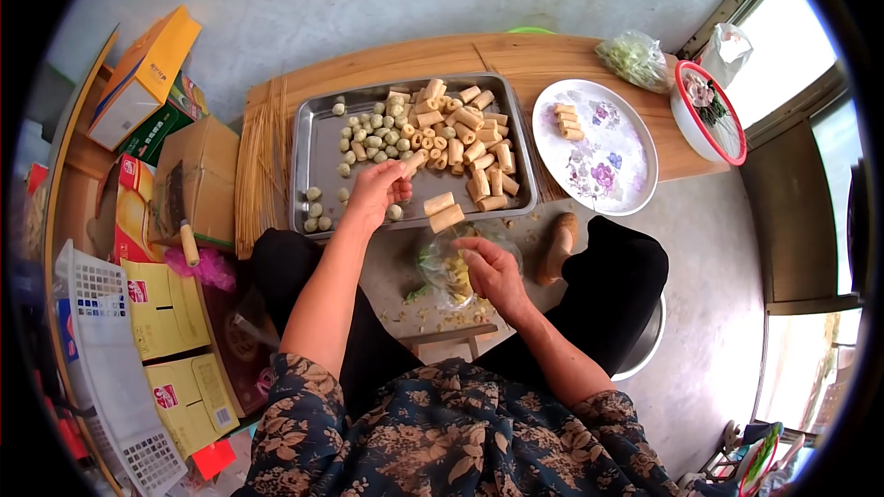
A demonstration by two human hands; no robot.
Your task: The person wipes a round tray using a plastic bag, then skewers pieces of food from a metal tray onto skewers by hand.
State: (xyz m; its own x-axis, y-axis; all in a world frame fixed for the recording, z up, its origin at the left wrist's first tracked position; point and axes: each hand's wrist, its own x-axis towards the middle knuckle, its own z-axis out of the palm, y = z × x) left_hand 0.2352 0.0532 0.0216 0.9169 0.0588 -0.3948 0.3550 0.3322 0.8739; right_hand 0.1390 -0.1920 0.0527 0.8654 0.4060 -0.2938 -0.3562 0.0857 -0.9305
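My left hand (378, 191) is over the front of the metal tray (319, 149), its fingers closed on a tan roll (415, 162). Below the tray's front edge, my right hand (493, 274) has its fingers pinched together, just under two tan rolls (445, 212) set side by side. Those two look threaded on a skewer, which is too thin to make out clearly. In the tray, many tan rolls (479, 133) are heaped at the right, and greenish balls (373, 140) lie left of them.
Right of the tray, a flowered plate (603, 193) holds several rolls. Skewers (262, 161) lie left of the tray. A bagged vegetable (635, 62) and a red-rimmed bowl (682, 120) are at the right. A plastic bag (451, 271) hangs below. Cardboard boxes (204, 170) stand left.
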